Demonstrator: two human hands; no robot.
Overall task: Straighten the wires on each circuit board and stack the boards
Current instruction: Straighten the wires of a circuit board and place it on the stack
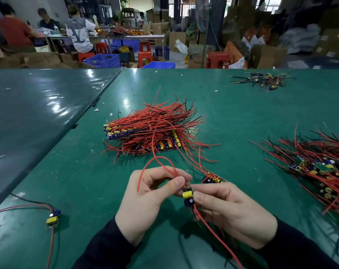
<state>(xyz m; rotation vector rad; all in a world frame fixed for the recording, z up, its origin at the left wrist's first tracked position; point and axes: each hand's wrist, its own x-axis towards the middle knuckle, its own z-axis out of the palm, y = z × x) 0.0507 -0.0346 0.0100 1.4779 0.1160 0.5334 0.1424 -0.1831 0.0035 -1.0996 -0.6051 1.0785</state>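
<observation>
Single head-worn wide-angle view, facing forward and down over green table [242, 117]; hands close at bottom centre, workshop background far along top edge.

Over a green table [232, 105], the right hand [232, 210] grips a small circuit board [188, 197] while the left hand [149, 197] pinches its looping red wire [155, 162]. Behind them lies a stack of boards [155, 131] with red wires fanning out; another pile [320, 167] sits far right, a single board [53, 218] near left
</observation>
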